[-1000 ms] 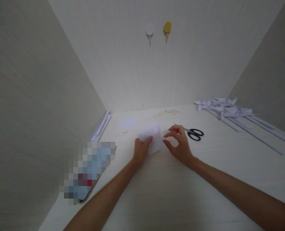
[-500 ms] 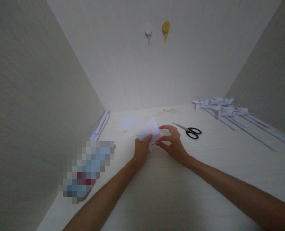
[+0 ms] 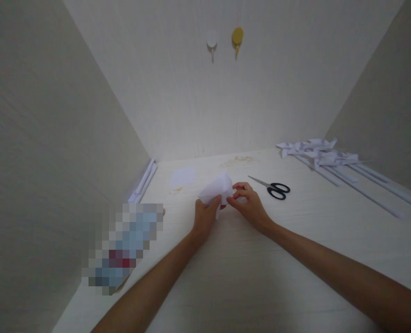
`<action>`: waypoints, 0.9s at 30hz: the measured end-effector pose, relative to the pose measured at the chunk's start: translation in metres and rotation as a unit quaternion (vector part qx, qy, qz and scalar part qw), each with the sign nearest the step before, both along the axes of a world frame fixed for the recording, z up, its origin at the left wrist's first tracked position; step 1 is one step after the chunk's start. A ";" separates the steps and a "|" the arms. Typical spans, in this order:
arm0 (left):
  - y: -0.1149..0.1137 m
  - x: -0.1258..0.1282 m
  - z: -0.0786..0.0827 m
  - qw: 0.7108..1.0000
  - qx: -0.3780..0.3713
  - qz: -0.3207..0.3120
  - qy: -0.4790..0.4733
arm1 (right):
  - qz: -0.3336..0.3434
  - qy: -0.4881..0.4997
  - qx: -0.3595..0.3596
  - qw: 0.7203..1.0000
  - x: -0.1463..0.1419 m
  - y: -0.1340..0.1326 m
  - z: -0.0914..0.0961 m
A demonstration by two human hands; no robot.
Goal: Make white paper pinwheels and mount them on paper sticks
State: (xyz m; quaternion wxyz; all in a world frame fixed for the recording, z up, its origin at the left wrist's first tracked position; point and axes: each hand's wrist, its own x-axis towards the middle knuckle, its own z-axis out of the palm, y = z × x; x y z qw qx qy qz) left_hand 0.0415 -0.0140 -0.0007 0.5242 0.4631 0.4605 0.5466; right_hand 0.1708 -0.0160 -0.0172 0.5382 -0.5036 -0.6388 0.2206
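A white sheet of paper (image 3: 216,186), folded and curved, is held up over the middle of the table. My left hand (image 3: 205,215) is closed on its lower left part, with the thumb pressed across the front. At the paper's right edge, my right hand (image 3: 249,203) pinches it between thumb and fingers. To the right of that hand lies a pair of scissors (image 3: 273,187) with black handles, its tip pointing to the back left. A flat piece of white paper (image 3: 183,176) lies behind and left of the held one.
Rolled white paper sticks (image 3: 361,187) with crumpled paper ends lie at the right. More paper rolls (image 3: 143,180) lean by the left wall, near a pixelated object (image 3: 127,245). Thin tan strands (image 3: 240,160) lie at the back. A yellow hook (image 3: 237,37) is on the wall.
My right hand's fingers have drawn closer together at the paper's right edge. The paper's right side now curves round more. My left hand keeps its hold.
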 end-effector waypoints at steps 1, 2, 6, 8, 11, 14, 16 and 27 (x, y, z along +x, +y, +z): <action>0.000 0.000 0.000 1.000 0.002 -0.002 0.001 | 0.001 0.002 -0.005 1.000 0.000 0.000 0.000; 0.000 0.001 0.000 1.000 0.004 -0.006 0.002 | 0.003 0.003 -0.010 1.000 -0.001 0.000 0.000; -0.001 0.001 -0.001 0.999 0.020 -0.021 0.021 | 0.008 0.017 -0.026 0.999 -0.001 0.001 0.002; -0.001 0.000 -0.001 0.999 0.025 -0.022 0.031 | 0.014 0.029 -0.031 0.999 -0.001 0.002 0.003; 0.000 -0.001 -0.003 0.998 0.030 -0.023 0.048 | 0.021 0.043 -0.037 0.998 0.000 0.003 0.003; 0.001 -0.001 -0.002 0.995 0.052 -0.016 0.084 | 0.033 0.039 -0.052 0.997 0.000 0.003 0.004; 0.000 -0.002 -0.001 0.993 0.063 -0.010 0.100 | 0.037 0.032 -0.060 0.997 0.000 0.003 0.005; 0.000 -0.001 0.000 0.993 0.059 -0.010 0.102 | 0.041 0.028 -0.071 0.996 0.000 0.002 0.007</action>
